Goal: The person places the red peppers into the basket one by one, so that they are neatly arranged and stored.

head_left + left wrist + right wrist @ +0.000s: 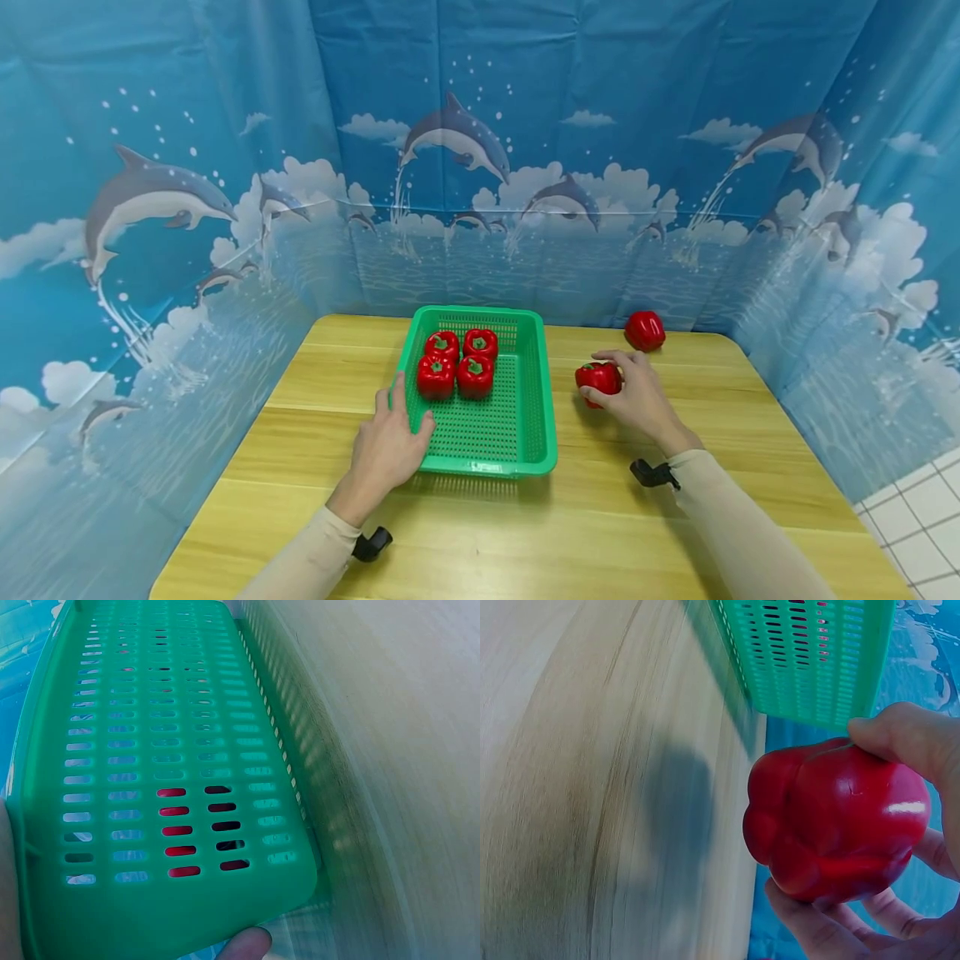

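Observation:
A green plastic basket (517,467) with slotted walls sits on the table, holding several red bell peppers (476,377) grouped toward its back left, stems up. At its front left corner my left hand (390,446) grips the basket, thumb over the rim and fingers along the outer side. In the left wrist view a fingertip (247,943) shows at the lower edge of the wall. Right of the basket, my right hand (637,400) holds another red bell pepper (836,821) between thumb and fingers, above the table with its shadow apart from it.
One more red bell pepper (645,331) lies on its side near the table's back edge, just beyond my right hand. The wooden table (480,542) is enclosed by a blue dolphin-print curtain (480,250) at the back and sides. White tiles (918,517) show at lower right.

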A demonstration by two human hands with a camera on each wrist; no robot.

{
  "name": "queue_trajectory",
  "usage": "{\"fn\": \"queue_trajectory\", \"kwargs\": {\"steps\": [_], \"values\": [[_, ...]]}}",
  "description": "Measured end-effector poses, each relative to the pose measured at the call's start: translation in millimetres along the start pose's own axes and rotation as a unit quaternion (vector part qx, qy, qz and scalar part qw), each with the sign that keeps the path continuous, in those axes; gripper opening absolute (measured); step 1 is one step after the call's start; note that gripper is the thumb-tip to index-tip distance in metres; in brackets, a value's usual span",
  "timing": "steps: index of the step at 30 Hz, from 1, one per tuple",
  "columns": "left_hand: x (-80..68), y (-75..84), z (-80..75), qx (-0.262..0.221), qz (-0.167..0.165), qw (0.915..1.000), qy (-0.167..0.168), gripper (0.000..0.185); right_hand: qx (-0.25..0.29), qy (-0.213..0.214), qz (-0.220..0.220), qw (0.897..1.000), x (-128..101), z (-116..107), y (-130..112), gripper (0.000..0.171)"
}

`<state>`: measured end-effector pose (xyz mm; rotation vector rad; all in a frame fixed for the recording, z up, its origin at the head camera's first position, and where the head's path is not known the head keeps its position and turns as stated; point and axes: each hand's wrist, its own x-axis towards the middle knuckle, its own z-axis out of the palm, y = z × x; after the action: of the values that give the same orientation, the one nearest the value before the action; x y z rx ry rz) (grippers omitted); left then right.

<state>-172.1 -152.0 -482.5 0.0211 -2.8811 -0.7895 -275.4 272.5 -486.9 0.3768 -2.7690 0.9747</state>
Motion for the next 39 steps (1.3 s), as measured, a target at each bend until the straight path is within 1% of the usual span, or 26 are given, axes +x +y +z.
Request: {"fn": "queue_trajectory", "kwargs": {"steps": [8,15,22,30,39], "values": [[0.5,0.5,0.1,0.001,-0.002,1.0,0.002,0.094,-0.001,-0.001,-0.002,1.0,0,0,-6,0.063],[0.8,1.8,-0.6,-0.001,-0.007,1.0,0.003,0.093,0.015,0.005,-0.004,1.0,1,3,-10,0.057],[-0.3,1.2,-1.1,0.0,-0.008,1.0,0.0,0.093,0.016,0.007,-0.007,1.0,-1,5,-13,0.053],[0.8,1.9,-1.4,-0.001,-0.005,1.0,0.003,0.094,0.028,0.021,-0.019,0.999,-2,6,-18,0.052],[0.0,2.3,-0.5,-0.005,-0.009,0.9999,0.003,0.094,0.026,0.033,-0.024,0.999,-4,5,-24,0.052]]}}
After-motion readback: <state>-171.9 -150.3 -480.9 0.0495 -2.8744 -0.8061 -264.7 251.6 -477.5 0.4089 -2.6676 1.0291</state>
